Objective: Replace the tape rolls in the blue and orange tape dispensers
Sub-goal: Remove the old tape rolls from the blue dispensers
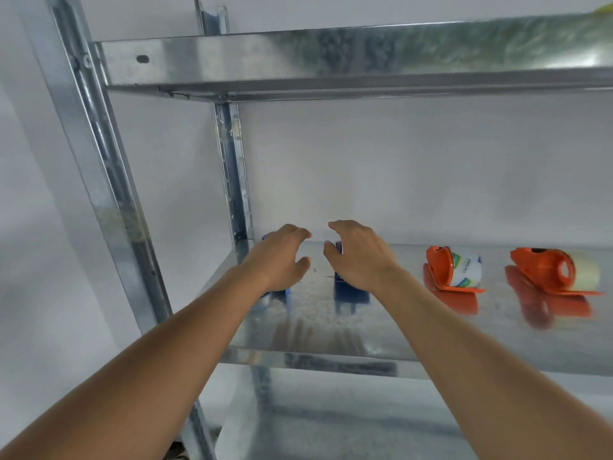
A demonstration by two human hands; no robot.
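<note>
Left hand (282, 257) and right hand (358, 257) hovering over shelf (315, 327) near back left corner, fingers loosely curled and spread, gripping nothing; each hand partly hiding blue dispenser, left one (285, 293) under left hand, right one (351, 290) under right hand; contact unclear; two orange dispensers lying along back edge toward right, nearer (441, 270) holding printed roll (467, 270), farther (544, 270) holding pale roll (587, 273); upper shelf (331, 58) overhanging.

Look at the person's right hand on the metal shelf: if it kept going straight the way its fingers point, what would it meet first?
Probably the dark blue plastic tape dispenser just beneath the right hand; depth is unclear.
</note>
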